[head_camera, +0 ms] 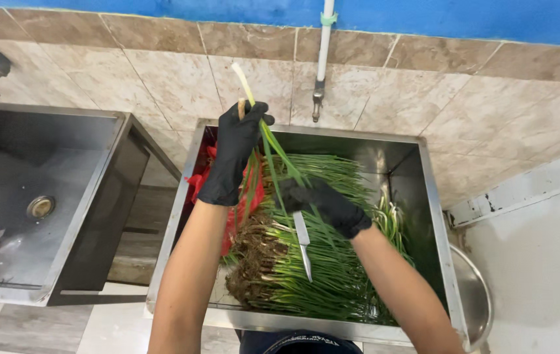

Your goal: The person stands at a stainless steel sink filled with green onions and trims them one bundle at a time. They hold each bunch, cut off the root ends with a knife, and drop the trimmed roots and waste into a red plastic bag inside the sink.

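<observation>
My left hand [234,152], in a black glove, is raised over the steel sink [424,196] and grips a green onion stalk [273,141] by its pale root end, leaves trailing down. My right hand [322,203], also gloved in black, holds a knife [302,242] with the blade pointing toward me, and touches the stalk's leaves. Below both hands lies a big pile of green onions [319,269], muddy roots to the left, filling the sink.
A red plastic bag [196,182] sits at the sink's left wall. A second, empty steel sink [37,196] with a drain stands on the left. A white pipe with a tap [320,72] runs down the tiled wall. A round steel bowl rim [480,301] shows at right.
</observation>
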`<state>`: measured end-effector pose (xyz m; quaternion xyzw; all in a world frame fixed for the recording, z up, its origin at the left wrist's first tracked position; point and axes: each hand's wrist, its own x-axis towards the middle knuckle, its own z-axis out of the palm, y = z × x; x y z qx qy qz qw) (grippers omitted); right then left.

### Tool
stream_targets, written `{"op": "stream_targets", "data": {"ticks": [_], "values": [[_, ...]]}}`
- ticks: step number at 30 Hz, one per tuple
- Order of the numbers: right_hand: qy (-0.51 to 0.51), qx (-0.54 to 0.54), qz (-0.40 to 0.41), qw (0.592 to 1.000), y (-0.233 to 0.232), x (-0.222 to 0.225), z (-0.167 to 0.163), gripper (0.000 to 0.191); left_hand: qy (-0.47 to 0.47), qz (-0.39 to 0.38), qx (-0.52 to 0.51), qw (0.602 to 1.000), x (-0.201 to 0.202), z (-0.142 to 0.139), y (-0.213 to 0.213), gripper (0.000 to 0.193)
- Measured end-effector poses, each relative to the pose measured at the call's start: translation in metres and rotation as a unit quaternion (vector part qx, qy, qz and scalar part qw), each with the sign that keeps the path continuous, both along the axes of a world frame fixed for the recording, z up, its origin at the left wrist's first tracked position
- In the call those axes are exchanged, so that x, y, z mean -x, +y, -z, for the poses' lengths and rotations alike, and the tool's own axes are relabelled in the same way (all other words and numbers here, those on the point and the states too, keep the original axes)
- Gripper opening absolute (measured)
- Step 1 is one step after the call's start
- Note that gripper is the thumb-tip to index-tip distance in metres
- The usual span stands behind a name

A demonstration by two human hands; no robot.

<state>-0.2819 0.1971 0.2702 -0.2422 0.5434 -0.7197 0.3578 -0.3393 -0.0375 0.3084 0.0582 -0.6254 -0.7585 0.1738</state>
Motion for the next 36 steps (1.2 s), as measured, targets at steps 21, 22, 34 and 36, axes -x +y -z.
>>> {"op": "stream_targets", "data": {"ticks": [21, 22, 34, 36], "values": [[0.050, -0.061, 0.081, 0.994, 0.016, -0.010, 0.097, 0.034, 0.013, -0.102, 0.018, 0.995, -0.014, 0.033, -0.020, 0.011], [0.052, -0.036, 0.065, 0.996, 0.005, -0.009, 0.103, 0.031, 0.015, -0.118, -0.002, 0.993, -0.022, 0.029, -0.031, 0.010], [0.021, -0.094, 0.108, 0.989, -0.196, 0.036, 0.179, 0.031, -0.002, -0.340, 0.023, 0.940, -0.220, -0.022, -0.167, 0.019], [0.095, -0.155, 0.157, 0.971, -0.222, 0.062, 0.173, 0.040, 0.021, -0.343, 0.032, 0.939, -0.240, -0.020, -0.179, 0.019]]}}
